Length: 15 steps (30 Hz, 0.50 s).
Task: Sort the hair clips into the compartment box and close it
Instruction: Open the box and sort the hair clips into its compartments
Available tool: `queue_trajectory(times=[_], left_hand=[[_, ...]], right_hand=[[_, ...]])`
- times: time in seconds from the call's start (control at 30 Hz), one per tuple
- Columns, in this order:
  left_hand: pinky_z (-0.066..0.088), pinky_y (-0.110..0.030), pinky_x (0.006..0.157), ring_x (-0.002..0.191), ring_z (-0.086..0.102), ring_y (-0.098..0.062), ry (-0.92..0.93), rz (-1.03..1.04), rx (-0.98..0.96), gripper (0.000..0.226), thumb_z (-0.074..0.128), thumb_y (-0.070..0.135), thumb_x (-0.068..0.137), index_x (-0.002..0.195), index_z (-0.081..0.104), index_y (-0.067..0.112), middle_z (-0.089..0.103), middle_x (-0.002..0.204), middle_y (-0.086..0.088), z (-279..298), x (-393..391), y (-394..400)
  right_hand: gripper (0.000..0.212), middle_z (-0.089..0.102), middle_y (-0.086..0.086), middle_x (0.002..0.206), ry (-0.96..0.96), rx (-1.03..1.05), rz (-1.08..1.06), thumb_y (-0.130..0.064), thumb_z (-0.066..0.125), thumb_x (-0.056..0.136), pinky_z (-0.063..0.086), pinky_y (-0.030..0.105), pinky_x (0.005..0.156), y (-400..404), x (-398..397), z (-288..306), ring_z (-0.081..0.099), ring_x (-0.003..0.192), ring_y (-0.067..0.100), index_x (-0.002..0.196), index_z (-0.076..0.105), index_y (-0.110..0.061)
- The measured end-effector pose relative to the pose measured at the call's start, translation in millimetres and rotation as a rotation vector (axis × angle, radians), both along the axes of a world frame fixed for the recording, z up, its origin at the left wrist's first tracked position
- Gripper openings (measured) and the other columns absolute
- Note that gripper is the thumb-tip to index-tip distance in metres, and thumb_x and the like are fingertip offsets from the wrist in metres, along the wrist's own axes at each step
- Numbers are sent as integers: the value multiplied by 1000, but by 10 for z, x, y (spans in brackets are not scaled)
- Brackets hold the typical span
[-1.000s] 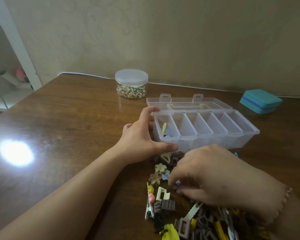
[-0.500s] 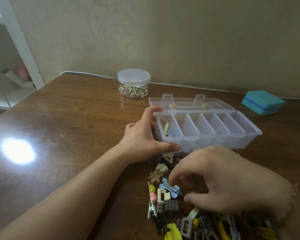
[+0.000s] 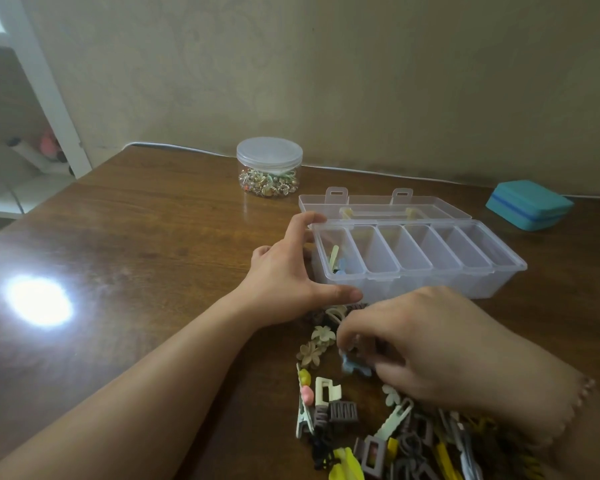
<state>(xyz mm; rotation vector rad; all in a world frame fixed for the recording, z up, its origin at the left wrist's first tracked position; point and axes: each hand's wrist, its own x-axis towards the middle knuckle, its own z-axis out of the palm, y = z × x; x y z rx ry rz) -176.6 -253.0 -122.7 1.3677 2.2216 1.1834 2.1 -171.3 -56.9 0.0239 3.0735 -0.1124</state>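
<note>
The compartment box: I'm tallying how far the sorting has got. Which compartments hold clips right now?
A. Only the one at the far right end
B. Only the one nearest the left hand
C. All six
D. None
B: in the compartment box, a cream clip and a blue clip lie in the end compartment beside the left hand; the other five look empty.

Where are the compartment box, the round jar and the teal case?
compartment box [image 3: 430,284]: head view, on its clear front wall.
round jar [image 3: 269,152]: head view, on its lid.
teal case [image 3: 530,199]: head view, on its top face.
</note>
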Motion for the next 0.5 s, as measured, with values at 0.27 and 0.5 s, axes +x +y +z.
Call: queue_trajectory(times=[0.27, 0.5], left_hand=[[17, -37, 112, 107, 44, 3, 15, -2, 4, 100, 83, 59, 64, 138, 19, 45, 51, 136, 16, 2, -2, 4], [20, -37, 108, 115, 54, 2, -3, -24, 13, 99, 72, 72, 54, 135, 21, 47, 58, 129, 18, -17, -14, 9]], right_hand=[[31, 57, -22, 107, -9, 1, 66, -56, 53, 88, 41, 22, 78, -60, 4, -47, 50, 95, -3, 115, 51, -43], [31, 68, -14, 85, 159, -511, -88, -38, 57, 87, 53, 27, 55, 109, 44, 81, 62, 64, 16, 110, 46, -55]])
